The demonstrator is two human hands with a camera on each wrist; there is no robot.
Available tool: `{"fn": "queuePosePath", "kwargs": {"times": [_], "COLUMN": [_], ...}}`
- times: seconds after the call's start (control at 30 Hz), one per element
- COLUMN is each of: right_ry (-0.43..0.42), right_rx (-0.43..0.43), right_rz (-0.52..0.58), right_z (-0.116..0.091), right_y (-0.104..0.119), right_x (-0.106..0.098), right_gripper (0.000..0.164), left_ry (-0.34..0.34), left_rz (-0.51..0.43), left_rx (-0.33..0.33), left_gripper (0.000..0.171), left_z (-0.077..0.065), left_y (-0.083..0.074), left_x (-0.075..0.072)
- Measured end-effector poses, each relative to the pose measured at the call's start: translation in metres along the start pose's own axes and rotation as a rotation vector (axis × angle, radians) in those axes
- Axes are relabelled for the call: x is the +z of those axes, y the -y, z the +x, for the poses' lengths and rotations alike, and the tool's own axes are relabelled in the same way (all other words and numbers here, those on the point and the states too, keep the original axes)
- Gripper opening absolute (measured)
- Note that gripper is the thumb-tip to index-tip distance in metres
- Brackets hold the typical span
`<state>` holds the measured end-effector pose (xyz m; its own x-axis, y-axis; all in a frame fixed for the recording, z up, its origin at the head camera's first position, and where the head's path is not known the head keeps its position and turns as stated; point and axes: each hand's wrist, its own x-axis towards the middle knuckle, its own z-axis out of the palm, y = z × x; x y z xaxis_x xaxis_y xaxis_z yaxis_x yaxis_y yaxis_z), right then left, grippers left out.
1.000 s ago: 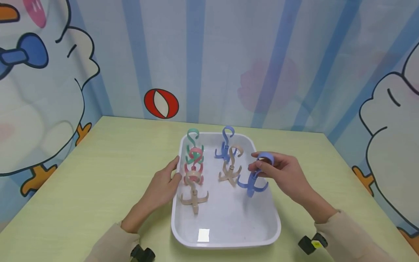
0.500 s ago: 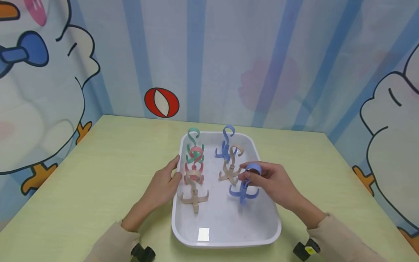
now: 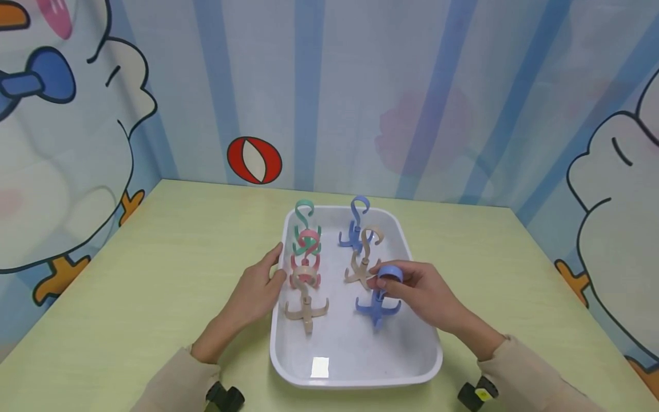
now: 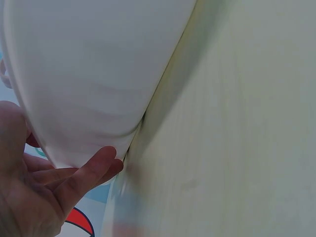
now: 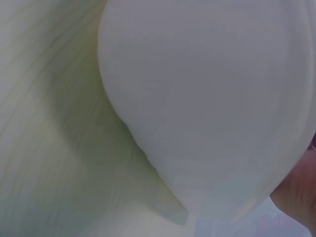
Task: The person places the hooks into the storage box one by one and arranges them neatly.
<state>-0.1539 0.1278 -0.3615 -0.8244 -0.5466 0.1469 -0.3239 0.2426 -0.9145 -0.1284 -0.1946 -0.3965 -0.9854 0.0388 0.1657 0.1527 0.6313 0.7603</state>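
Over the near right part of a white tray, my right hand pinches a blue multi-pronged hook near its curved top. Its prongs are low over the tray floor; whether they touch it I cannot tell. With thumb at the rim and fingers along the outer wall, my left hand grips the tray's left side. Down that side stand a green hook, a pink hook and a beige hook. Another blue hook and beige hook stand on the right.
The tray rests on a pale yellow-green table. A blue striped backdrop with cartoon figures rises behind and at both sides. The right wrist view shows mostly the tray's outer wall, which hides the held hook.
My right hand has moved left and toward me, lowering the blue hook toward the tray floor in front of the right-hand beige hook. My left hand has stayed at the tray's side.
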Motion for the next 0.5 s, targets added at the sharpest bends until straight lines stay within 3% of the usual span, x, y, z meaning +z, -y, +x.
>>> {"fn": "queuePosePath", "kwargs": {"times": [0.5], "right_ry": [0.02], "right_rx": [0.045], "right_rz": [-0.118], "right_z": [-0.0017], "right_y": [0.0041], "right_x": [-0.0024], "right_gripper": [0.027], "left_ry": [0.002], "left_rz": [-0.009], "left_rx": [-0.008], "left_gripper": [0.063], "left_z": [-0.0004], "left_y": [-0.0008], "left_x": [-0.0006]}}
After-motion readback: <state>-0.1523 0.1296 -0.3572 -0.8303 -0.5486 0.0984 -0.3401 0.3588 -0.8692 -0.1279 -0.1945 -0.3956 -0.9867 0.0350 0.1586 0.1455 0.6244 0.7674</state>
